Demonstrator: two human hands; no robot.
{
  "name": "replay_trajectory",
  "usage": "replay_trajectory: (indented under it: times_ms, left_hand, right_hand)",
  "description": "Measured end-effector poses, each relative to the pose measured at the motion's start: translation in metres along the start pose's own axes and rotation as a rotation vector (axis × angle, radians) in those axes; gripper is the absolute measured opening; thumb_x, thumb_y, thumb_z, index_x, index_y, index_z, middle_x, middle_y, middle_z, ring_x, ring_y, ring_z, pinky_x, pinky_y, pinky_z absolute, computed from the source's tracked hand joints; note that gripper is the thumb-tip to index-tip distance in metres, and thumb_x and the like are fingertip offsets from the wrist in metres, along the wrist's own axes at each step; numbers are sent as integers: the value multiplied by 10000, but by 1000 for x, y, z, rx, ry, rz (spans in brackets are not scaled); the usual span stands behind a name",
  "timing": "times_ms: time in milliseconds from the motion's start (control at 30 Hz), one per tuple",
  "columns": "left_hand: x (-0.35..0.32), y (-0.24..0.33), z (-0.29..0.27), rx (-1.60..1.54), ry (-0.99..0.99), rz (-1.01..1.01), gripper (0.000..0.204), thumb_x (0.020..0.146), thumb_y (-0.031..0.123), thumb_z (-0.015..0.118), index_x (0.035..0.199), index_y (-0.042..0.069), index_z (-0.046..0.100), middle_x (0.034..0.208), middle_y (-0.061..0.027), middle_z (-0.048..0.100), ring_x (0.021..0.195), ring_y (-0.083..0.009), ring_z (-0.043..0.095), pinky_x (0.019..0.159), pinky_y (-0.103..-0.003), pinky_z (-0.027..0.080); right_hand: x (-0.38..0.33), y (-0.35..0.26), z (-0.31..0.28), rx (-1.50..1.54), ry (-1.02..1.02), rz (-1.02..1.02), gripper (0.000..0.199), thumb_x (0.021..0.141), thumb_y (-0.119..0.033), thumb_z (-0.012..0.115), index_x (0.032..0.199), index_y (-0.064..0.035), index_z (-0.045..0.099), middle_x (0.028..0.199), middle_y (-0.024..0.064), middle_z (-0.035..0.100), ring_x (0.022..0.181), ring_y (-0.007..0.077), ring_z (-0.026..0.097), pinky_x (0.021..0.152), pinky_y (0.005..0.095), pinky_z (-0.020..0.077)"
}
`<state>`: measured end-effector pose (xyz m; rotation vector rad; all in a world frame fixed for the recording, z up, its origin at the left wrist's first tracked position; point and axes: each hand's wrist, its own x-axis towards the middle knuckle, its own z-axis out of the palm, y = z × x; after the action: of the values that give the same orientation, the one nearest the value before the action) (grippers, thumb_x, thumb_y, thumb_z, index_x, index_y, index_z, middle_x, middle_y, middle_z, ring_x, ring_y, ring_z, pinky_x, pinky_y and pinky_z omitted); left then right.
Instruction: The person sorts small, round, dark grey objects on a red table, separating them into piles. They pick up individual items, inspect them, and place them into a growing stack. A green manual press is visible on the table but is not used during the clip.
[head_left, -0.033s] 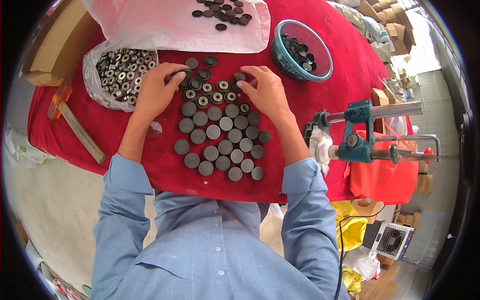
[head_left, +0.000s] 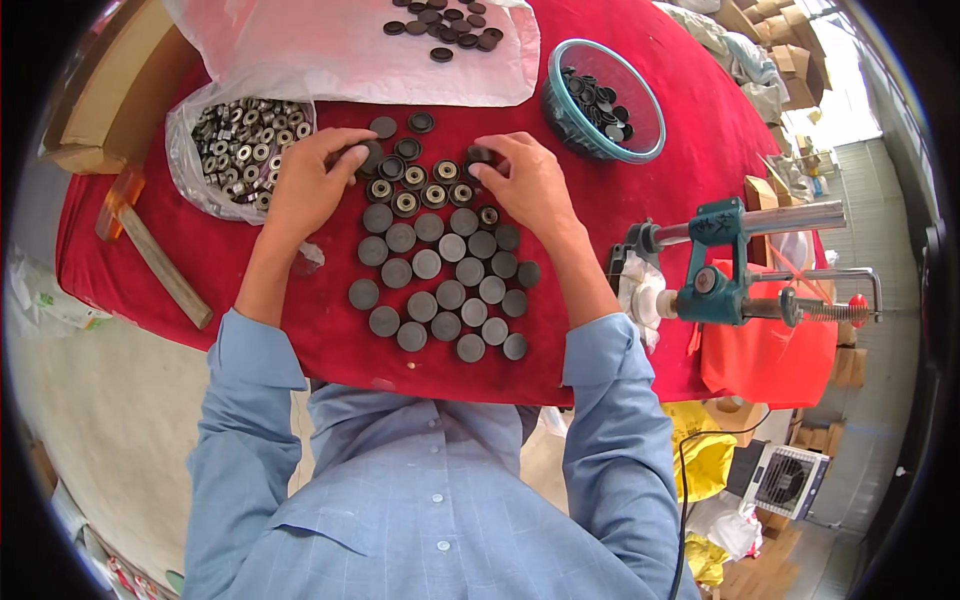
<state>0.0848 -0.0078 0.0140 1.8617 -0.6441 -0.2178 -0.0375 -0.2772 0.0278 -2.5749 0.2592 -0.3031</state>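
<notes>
Clear bag of metal rings [head_left: 240,135] at table's left, left hand [head_left: 310,185] beside it, fingers curled pinching a dark disc [head_left: 355,155], rows of dark discs [head_left: 440,270] on red cloth [head_left: 640,200], right hand [head_left: 525,185] fingertips pinching another disc [head_left: 480,155], teal bowl [head_left: 605,100], blue hand press [head_left: 725,265] at right.

Single head-worn fisheye view, looking steeply down from close above onto red table [head_left: 640,330], person's own forearms entering from lower edge, edges bending toward rim
</notes>
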Motion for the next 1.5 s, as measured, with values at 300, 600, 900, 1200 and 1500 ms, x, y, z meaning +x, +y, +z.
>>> replay_trajectory:
  times_ms: [300,600,900,1200,1500]
  left_hand:
    - [-13,-7,4,56,-123,60,169,971,-1,742,1140,4,749,990,-38,738,769,-92,619,722,-273,524]
    - [-20,-6,15,200,-31,177,146,944,6,777,1089,15,757,974,-35,689,760,-123,618,701,-292,510]
    - [-25,0,10,363,-109,405,176,941,68,776,1113,31,774,1141,-105,704,870,-308,724,769,-424,571]
    - [-30,1,6,437,-129,431,211,935,64,769,1142,19,776,1189,-123,705,967,-338,724,833,-455,587]
    - [-31,4,3,434,-163,436,262,944,34,762,1205,17,765,1227,-115,689,948,-307,714,821,-417,587]
  right_hand:
    - [-6,18,-7,170,233,-22,143,945,-88,758,1058,-2,771,922,172,773,819,320,760,772,432,586]
    - [-65,-1,-16,168,192,7,82,953,-39,737,1019,8,726,911,169,743,706,288,714,665,402,562]
    - [-80,-7,3,-170,188,-213,128,951,-41,740,1077,-31,714,1056,122,747,883,340,760,770,435,623]
    - [-91,-13,1,-268,111,-284,309,854,11,730,1160,-28,704,1258,138,710,1046,321,755,835,432,650]
    - [-95,-13,6,-218,130,-259,305,854,37,712,1152,-20,748,1293,157,729,1086,333,754,879,439,647]
